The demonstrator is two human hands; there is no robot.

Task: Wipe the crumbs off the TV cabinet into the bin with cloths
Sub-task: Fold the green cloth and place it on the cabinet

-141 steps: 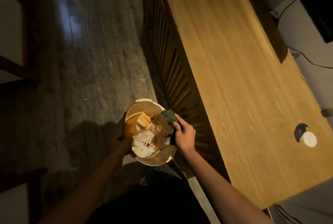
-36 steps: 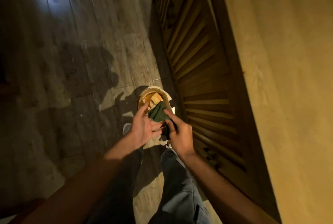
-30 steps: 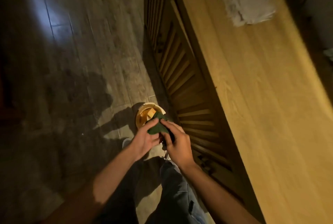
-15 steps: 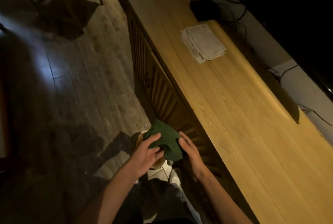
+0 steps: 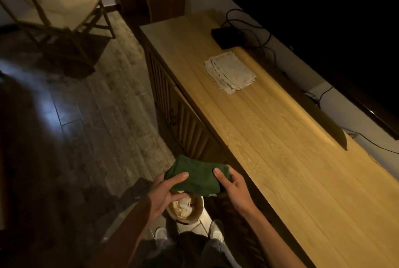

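Green cloth [image 5: 195, 178], unlabelled, gripped by both hands above bin [image 5: 186, 208].

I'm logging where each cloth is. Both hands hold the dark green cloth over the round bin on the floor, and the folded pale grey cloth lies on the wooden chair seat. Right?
Not quite. In the head view the folded pale grey cloth lies on the light wooden TV cabinet top, not on the chair. The rest holds: the left hand and right hand hold the dark green cloth over the round bin on the floor.

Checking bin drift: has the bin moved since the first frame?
Yes. The bin was held up level with the cabinet top; now it's on the floor.
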